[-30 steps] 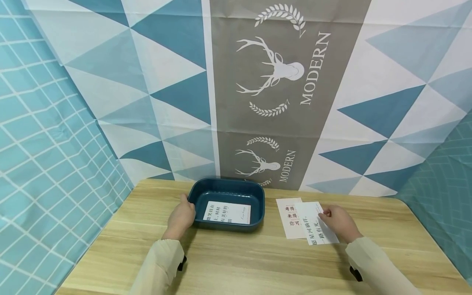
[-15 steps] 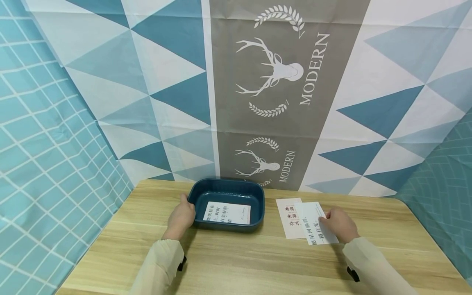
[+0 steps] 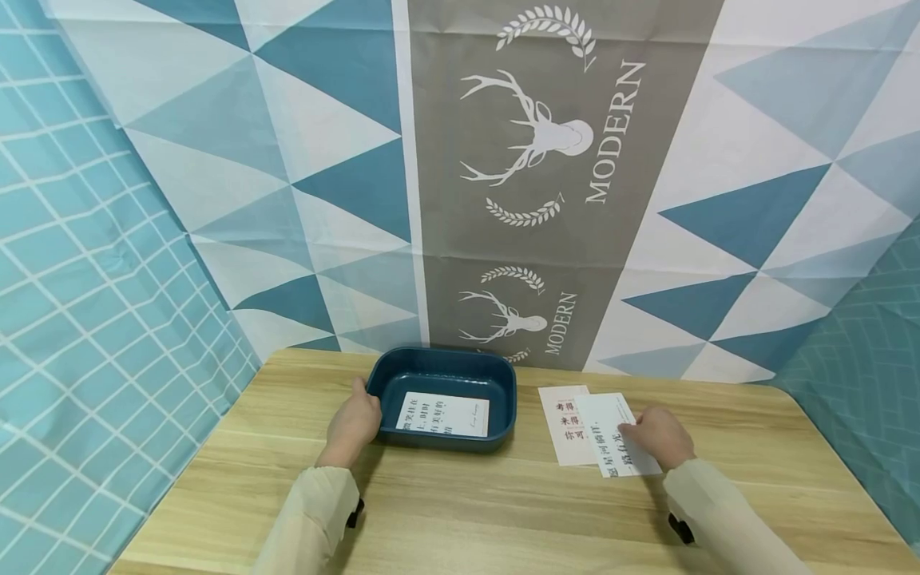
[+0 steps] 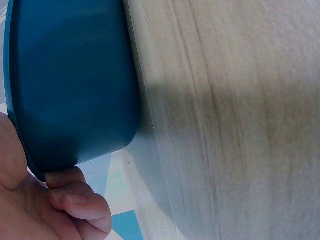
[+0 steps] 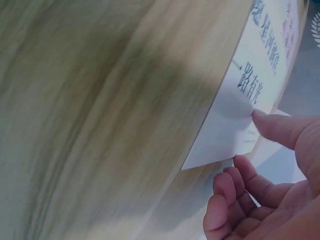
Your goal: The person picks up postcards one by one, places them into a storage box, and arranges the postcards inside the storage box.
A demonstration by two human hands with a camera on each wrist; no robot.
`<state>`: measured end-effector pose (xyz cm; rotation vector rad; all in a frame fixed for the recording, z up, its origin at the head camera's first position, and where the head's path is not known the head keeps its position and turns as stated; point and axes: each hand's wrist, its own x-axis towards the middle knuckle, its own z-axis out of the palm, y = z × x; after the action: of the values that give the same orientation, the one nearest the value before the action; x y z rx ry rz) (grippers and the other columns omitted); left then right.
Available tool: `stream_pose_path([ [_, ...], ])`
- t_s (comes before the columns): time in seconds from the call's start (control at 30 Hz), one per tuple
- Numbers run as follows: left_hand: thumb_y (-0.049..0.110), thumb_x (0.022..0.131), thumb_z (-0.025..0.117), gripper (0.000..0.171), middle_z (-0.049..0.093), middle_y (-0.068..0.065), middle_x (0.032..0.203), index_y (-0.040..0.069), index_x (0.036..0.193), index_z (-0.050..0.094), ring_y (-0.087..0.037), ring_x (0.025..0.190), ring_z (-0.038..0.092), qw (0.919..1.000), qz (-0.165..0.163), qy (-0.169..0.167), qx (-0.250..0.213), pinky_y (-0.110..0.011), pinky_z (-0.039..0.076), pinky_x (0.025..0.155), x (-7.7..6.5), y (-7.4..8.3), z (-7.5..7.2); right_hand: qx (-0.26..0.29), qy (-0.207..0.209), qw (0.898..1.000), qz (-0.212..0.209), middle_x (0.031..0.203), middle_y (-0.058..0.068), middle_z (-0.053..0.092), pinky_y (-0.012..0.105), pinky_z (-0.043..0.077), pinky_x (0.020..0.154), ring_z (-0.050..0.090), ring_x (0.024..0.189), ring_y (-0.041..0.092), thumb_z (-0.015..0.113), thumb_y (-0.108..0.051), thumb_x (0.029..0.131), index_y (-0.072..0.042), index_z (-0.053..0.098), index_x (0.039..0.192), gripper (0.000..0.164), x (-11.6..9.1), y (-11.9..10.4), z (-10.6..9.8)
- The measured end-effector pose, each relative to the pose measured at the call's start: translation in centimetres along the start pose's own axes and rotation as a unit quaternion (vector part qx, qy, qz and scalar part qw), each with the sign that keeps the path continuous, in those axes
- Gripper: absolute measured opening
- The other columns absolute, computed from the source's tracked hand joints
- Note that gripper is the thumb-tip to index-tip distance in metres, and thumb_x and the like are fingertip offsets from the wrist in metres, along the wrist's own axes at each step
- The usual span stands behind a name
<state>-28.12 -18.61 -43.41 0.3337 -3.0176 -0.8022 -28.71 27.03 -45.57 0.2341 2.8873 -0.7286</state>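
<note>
My left hand grips the left end of a dark blue rectangular baking dish, fingers curled at its rim in the left wrist view. Flat inside the dish lies a white card printed with black characters. To the right, another white card with black characters partly covers a card with red characters. My right hand pinches the upper white card near its right edge. The right wrist view shows the thumb on its face and the index fingertip at its edge.
The dish and cards stand on a pale wooden table. A patterned wall cloth with deer prints hangs right behind the dish. Turquoise tiled cloth borders the left side, and teal cloth the right.
My right hand has shifted slightly left, its thumb further in over the upper white card. Dish, cards and left hand stay where they were.
</note>
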Motion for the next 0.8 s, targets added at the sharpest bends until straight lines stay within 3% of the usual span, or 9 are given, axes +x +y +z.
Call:
stream_pose_path([
  [0.1, 0.018, 0.096, 0.026, 0.038, 0.061, -0.016, 0.066, -0.003, 0.128, 0.026, -0.025, 0.055, 0.052, 1.0000, 0.002, 0.000, 0.000, -0.038, 0.041, 0.052, 0.06, -0.03, -0.03, 0.008, -0.004, 1.000, 0.015, 0.063, 0.006, 0.051, 0.029, 0.033, 0.053, 0.045, 0.061, 0.018, 0.062, -0.024, 0.082, -0.003, 0.060, 0.067, 0.026, 0.14, -0.11, 0.00],
  [0.33, 0.018, 0.096, 0.026, 0.038, 0.061, -0.016, 0.067, -0.003, 0.128, 0.026, -0.024, 0.056, 0.052, 1.0000, -0.001, -0.004, 0.000, -0.037, 0.041, 0.052, 0.06, -0.05, -0.03, 0.047, -0.018, 0.997, 0.059, 0.076, 0.013, 0.059, 0.031, 0.040, 0.059, 0.052, 0.070, 0.023, 0.065, -0.022, 0.082, 0.004, 0.065, 0.080, 0.026, 0.57, -0.20, -0.06],
  [0.43, 0.018, 0.096, 0.026, 0.039, 0.061, -0.016, 0.066, -0.002, 0.129, 0.026, -0.025, 0.055, 0.052, 1.0000, -0.003, -0.006, -0.001, -0.037, 0.040, 0.052, 0.01, -0.12, 0.01, 0.061, -0.019, 0.996, 0.056, 0.077, 0.015, 0.058, 0.034, 0.041, 0.062, 0.051, 0.072, 0.025, 0.065, -0.020, 0.081, 0.004, 0.064, 0.079, 0.025, 0.56, -0.25, -0.10],
  [0.53, 0.018, 0.096, 0.026, 0.039, 0.060, -0.015, 0.066, -0.002, 0.130, 0.025, -0.024, 0.055, 0.051, 0.9999, -0.005, -0.009, -0.003, -0.036, 0.039, 0.051, -0.07, -0.15, 0.05, 0.073, -0.016, 0.996, 0.052, 0.082, 0.018, 0.059, 0.049, 0.042, 0.072, 0.052, 0.077, 0.028, 0.066, -0.020, 0.080, 0.004, 0.064, 0.078, 0.024, 0.43, -0.24, -0.14],
  [0.67, 0.019, 0.097, 0.026, 0.039, 0.059, -0.014, 0.064, -0.002, 0.130, 0.024, -0.024, 0.054, 0.050, 0.9999, -0.007, -0.011, -0.005, -0.035, 0.038, 0.050, -0.11, -0.14, 0.05, 0.090, -0.016, 0.994, 0.058, 0.089, 0.022, 0.061, 0.072, 0.027, 0.085, 0.053, 0.086, 0.034, 0.065, -0.022, 0.081, 0.004, 0.064, 0.082, 0.026, 0.27, -0.19, -0.29],
  [0.73, 0.019, 0.097, 0.026, 0.039, 0.058, -0.014, 0.064, -0.002, 0.130, 0.024, -0.024, 0.054, 0.050, 0.9999, -0.006, -0.011, -0.005, -0.035, 0.038, 0.050, -0.07, -0.11, 0.00, 0.097, -0.012, 0.993, 0.058, 0.089, 0.022, 0.061, 0.069, 0.028, 0.085, 0.052, 0.086, 0.033, 0.063, -0.023, 0.082, 0.006, 0.063, 0.085, 0.029, 0.28, -0.11, -0.41],
  [0.8, 0.019, 0.097, 0.025, 0.039, 0.058, -0.014, 0.063, -0.003, 0.130, 0.024, -0.024, 0.053, 0.050, 0.9999, -0.004, -0.011, -0.006, -0.034, 0.038, 0.050, -0.03, -0.02, -0.09, 0.105, -0.004, 0.993, 0.052, 0.095, 0.025, 0.061, 0.057, 0.036, 0.083, 0.053, 0.088, 0.033, 0.060, -0.023, 0.084, 0.009, 0.063, 0.096, 0.034, 0.32, 0.02, -0.57],
])
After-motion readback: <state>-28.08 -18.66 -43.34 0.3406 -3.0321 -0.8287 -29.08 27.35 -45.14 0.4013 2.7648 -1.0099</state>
